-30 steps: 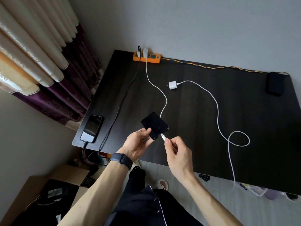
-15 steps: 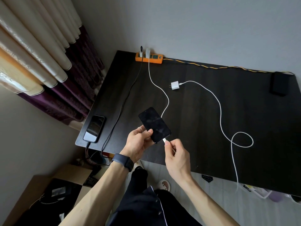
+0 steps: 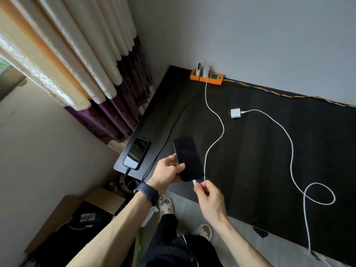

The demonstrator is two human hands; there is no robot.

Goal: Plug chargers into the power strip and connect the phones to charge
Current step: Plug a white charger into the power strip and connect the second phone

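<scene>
My left hand [image 3: 167,173] grips a dark phone [image 3: 187,158] by its lower left edge, above the near edge of the black table [image 3: 269,160]. My right hand [image 3: 207,193] pinches the white plug [image 3: 195,183] of a white cable [image 3: 217,120], held right at the phone's bottom end. That cable runs back to a white charger in the orange power strip [image 3: 207,78] at the wall. A black cable from the strip leads to a second phone [image 3: 136,152] lying at the table's left corner. A loose white charger [image 3: 235,113] with a looped cable lies unplugged mid-table.
Curtains [image 3: 86,74] hang at the left beside the table. A cardboard box [image 3: 77,218] with dark items sits on the floor below the left corner. The strip's braided cord [image 3: 289,96] runs along the wall to the right.
The phone has turned more upright in my left hand and shifted left. My right hand has brought the white plug up to the phone's bottom end. The view swung left.
</scene>
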